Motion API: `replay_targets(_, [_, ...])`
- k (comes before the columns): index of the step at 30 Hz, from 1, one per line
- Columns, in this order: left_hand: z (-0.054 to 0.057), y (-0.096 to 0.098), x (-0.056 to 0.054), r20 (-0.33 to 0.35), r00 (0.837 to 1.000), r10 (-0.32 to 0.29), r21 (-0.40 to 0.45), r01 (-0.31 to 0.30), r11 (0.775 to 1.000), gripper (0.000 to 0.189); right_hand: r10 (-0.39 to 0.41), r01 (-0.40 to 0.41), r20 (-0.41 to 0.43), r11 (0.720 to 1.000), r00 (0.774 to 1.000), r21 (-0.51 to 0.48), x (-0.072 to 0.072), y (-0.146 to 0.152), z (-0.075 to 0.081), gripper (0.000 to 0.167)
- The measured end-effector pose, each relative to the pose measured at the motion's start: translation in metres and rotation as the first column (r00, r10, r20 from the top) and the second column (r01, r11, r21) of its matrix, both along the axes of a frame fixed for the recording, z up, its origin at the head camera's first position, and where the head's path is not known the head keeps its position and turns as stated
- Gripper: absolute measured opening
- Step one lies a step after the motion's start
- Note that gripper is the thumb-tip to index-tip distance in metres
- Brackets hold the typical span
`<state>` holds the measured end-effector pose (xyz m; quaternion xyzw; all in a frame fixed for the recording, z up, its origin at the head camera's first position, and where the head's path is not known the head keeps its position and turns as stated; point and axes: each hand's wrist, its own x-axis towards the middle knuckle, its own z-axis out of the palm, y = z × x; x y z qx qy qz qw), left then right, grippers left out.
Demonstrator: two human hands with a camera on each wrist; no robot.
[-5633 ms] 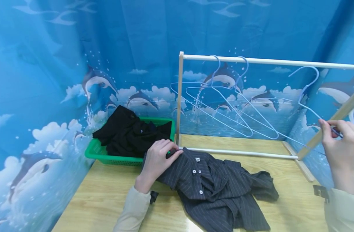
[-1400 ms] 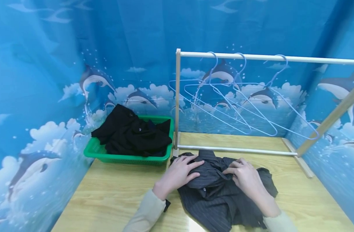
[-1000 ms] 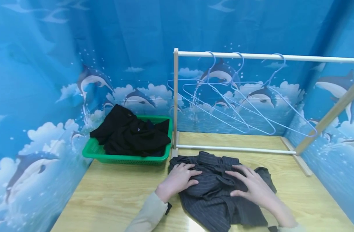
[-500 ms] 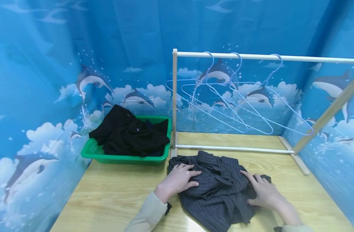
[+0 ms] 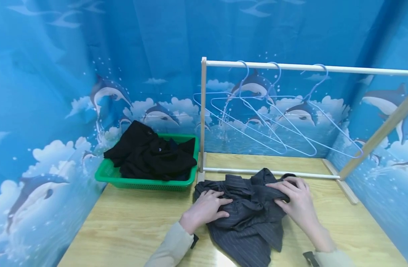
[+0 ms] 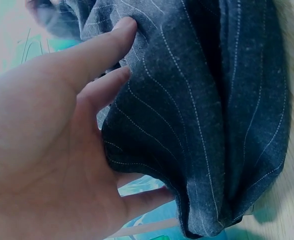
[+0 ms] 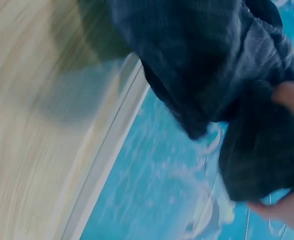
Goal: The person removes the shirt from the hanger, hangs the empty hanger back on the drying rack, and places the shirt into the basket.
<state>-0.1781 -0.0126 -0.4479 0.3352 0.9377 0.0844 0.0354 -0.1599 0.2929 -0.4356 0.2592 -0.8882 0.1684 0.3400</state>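
Note:
A dark pinstriped shirt (image 5: 244,222) lies bunched on the table in the head view. My left hand (image 5: 205,209) rests on its left part with the fingers spread. Pale stripes on the shirt's cloth (image 6: 181,120) show close up in the left wrist view, where the thumb and fingers touch it. At the shirt's right side my right hand (image 5: 299,202) pinches a fold of it between thumb and fingers. In the right wrist view that bunched fold (image 7: 266,145) is blurred and held up off the table.
A green basket (image 5: 124,181) of black clothes (image 5: 150,155) stands at the back left. Right of it is a clothes rack (image 5: 204,111) with three wire hangers (image 5: 311,98) on its top rail. A blue dolphin-print curtain (image 5: 164,44) surrounds the wooden table (image 5: 124,222).
The right hand hung a hanger back on the rail, then came down to the shirt. It has since folded the shirt's right side inward. The left hand, earlier pinching the shirt, now lies on it.

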Motion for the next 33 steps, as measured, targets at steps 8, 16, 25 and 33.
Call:
replay_targets(8, [-0.001,0.003,-0.002,-0.006,1.000,-0.013,-0.028,0.013,1.000,0.051,0.280,-0.330,0.338,0.939,0.898,0.099,-0.013,-0.040,-0.016,0.063])
replay_targets(16, [0.001,-0.005,-0.004,-0.011,1.000,0.008,0.045,-0.008,0.999,0.063,0.055,-0.243,0.654,0.949,0.754,0.199,-0.002,-0.044,-0.020,0.134])
replay_targets(25, [-0.014,-0.002,-0.018,0.134,0.990,0.037,-0.056,-0.030,0.998,0.124,-0.066,-0.161,0.632,0.942,0.772,0.295,-0.010,-0.046,-0.031,0.144])
replay_targets(33, [-0.029,0.013,-0.033,0.071,0.996,0.051,-0.137,-0.041,0.990,0.108,-0.037,-0.166,0.525,0.927,0.850,0.335,-0.028,-0.046,-0.036,0.124])
